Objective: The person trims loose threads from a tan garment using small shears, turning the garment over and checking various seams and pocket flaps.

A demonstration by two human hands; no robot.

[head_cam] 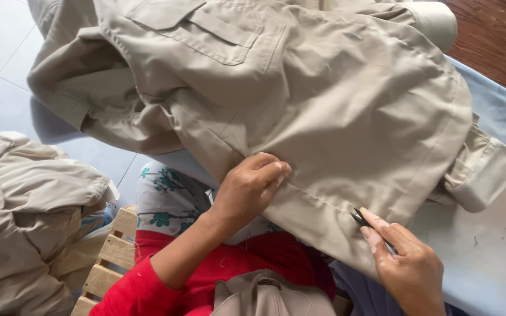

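A large beige jacket lies spread over my lap and the blue-grey work surface, with a flap pocket at the top. My left hand pinches the jacket's lower hem, fingers closed on the fabric. Near the same hem, further right, my right hand grips small black thread snips with the tips touching the seam. A folded cuff sticks out at the right.
A pile of more beige garments sits at the left on the floor. A wooden slatted seat shows under my red sleeve. Dark wooden flooring is at the top right, grey tiles at the top left.
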